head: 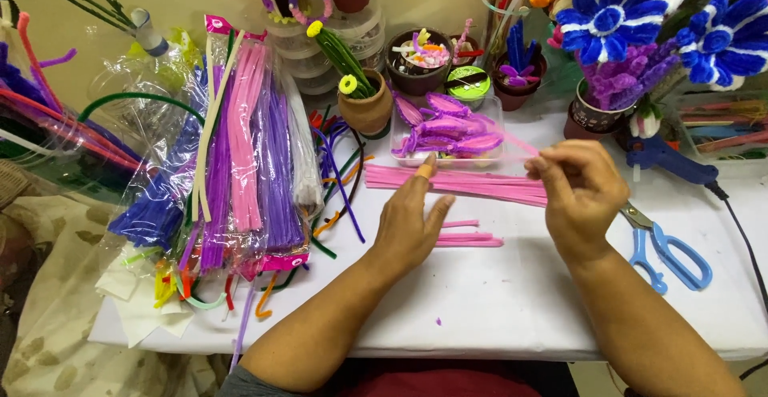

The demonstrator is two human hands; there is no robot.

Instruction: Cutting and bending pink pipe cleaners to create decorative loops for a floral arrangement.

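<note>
Left grip [410,219]: we see it spread flat, holding nothing, fingertips on the pink stem bundle [456,183].
Right grip [578,193]: pinched shut on a pink stem [512,141].
Beside right grip: blue scissors [670,255] on the desk [496,301].

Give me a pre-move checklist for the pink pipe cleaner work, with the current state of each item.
1. Right hand pinches a pink stem: ok.
2. Left hand rests on the loose pink stems: ok.
3. Blue scissors lie apart from both hands: ok.
4. Glue gun off or hot: cannot tell.
5. Short cut pieces lie beside the left hand: ok.
</note>
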